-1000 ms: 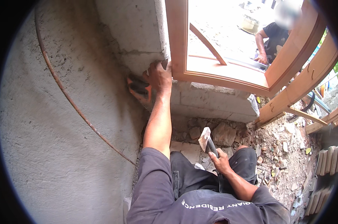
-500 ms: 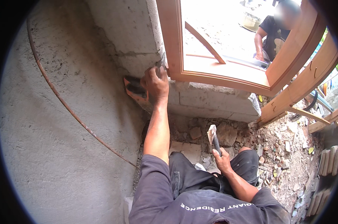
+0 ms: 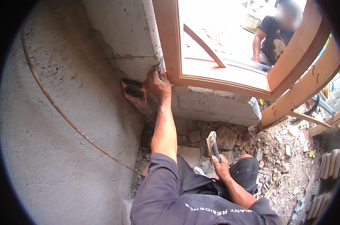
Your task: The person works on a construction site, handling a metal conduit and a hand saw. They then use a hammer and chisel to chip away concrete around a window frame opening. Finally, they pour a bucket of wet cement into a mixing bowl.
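Black-handled hammer, apparently less slanted than before

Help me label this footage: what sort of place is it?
Most likely a building site, perhaps a renovation: it shows a bare block wall, a large wooden frame and rubble strewn over the ground.

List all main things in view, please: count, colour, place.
Frame: one, brown, upper right.
Timbers: several, brown, right.
Co-worker: one, dark shirt, beyond frame.
Blocks: several, grey, left of and below frame.
Wall: one, grey, left.
Rod: one, rusty, along wall.
Rubble: uncountable, grey-brown, lower right.
Slabs: several, beige, right edge.
Saw: one, orange-black handle, beside left hand.
Hammer: one, pale and black, in right hand.
Thin piece: one, grey, in left hand.
Left hand: one, bare, by frame.
Right hand: one, bare, lower middle.
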{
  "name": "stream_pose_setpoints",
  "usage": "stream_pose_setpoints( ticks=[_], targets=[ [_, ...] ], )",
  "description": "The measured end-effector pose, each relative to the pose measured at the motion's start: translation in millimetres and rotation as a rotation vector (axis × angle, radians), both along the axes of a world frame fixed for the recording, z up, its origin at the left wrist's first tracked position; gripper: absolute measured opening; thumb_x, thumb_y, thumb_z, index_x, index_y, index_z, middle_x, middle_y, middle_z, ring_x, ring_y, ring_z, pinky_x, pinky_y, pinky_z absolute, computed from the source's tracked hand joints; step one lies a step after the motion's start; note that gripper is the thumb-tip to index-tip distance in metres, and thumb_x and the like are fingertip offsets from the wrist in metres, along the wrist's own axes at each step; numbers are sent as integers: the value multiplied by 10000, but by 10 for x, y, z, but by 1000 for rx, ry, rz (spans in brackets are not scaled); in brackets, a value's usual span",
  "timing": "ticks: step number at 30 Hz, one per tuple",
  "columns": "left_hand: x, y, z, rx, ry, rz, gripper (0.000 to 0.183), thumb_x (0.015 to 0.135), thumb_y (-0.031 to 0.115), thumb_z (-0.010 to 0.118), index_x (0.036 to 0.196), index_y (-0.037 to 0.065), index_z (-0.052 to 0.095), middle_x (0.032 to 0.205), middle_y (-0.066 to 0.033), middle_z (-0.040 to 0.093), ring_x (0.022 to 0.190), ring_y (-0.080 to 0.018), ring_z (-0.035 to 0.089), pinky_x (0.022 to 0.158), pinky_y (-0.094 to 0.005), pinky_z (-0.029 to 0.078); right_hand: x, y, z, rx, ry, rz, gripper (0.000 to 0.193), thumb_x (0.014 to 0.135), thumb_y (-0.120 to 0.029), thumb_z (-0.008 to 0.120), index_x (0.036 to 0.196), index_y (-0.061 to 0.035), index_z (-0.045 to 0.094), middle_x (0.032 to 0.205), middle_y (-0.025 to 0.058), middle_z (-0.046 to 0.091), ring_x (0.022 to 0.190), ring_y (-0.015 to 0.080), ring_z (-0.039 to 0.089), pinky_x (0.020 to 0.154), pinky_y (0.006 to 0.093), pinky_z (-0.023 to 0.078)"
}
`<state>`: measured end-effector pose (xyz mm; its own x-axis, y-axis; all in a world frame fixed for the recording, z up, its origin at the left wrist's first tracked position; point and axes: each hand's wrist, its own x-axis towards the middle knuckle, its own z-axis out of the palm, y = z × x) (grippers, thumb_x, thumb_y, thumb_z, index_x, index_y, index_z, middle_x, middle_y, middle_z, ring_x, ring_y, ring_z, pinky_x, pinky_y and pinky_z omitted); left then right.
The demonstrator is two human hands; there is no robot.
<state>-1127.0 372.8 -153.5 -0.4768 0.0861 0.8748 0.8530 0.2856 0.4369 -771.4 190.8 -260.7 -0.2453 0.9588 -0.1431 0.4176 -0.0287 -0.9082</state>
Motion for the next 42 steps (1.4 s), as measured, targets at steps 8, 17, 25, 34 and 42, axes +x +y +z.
stream_pose_setpoints(
  ticks=[8, 17, 25, 34, 42],
  targets=[
    [20, -69, 69, 2, -33, -110, 204, 802, 295, 632, 871, 104, 629, 866, -56, 613, 765, -272, 594, 693, -399, 428, 91, 66, 47, -98, 38, -78, 345, 858, -337, 597, 734, -25, 521, 594, -3, 472, 569, 86, 433, 512, 277, 374],
    [-91, -74, 37, -45, 40, -102, 199, 780, 276, 653, 849, 91, 622, 824, -73, 604, 748, -290, 586, 669, -407, 426, 83, 81, 49, -58, -9, -42, 334, 862, -329, 590, 756, -18, 534, 585, 4, 472, 572, 90, 442, 519, 281, 383],
    [-119, -264, -310, -242, -62, -109, 191, 802, 230, 631, 878, 58, 599, 885, -93, 596, 768, -288, 572, 702, -414, 427, 12, 88, 15, -31, -18, -26, 331, 855, -340, 601, 788, -18, 571, 594, 8, 493, 566, 94, 454, 521, 287, 389],
    [0, -361, 136, -198, -172, -293, 292, 838, 301, 586, 972, 41, 593, 890, -139, 585, 812, -342, 578, 694, -424, 461, -69, 43, 2, -88, -33, 60, 385, 844, -381, 606, 840, 3, 581, 648, 23, 511, 629, 99, 467, 567, 280, 403],
    [198, -1074, -840, -166, -271, -427, 394, 889, 231, 527, 1190, -21, 488, 1030, -207, 554, 837, -335, 582, 703, -378, 486, -985, 514, 618, 162, 49, 296, 330, 873, -328, 564, 848, 0, 538, 611, 107, 522, 569, 159, 508, 547, 332, 425]
  ],
)
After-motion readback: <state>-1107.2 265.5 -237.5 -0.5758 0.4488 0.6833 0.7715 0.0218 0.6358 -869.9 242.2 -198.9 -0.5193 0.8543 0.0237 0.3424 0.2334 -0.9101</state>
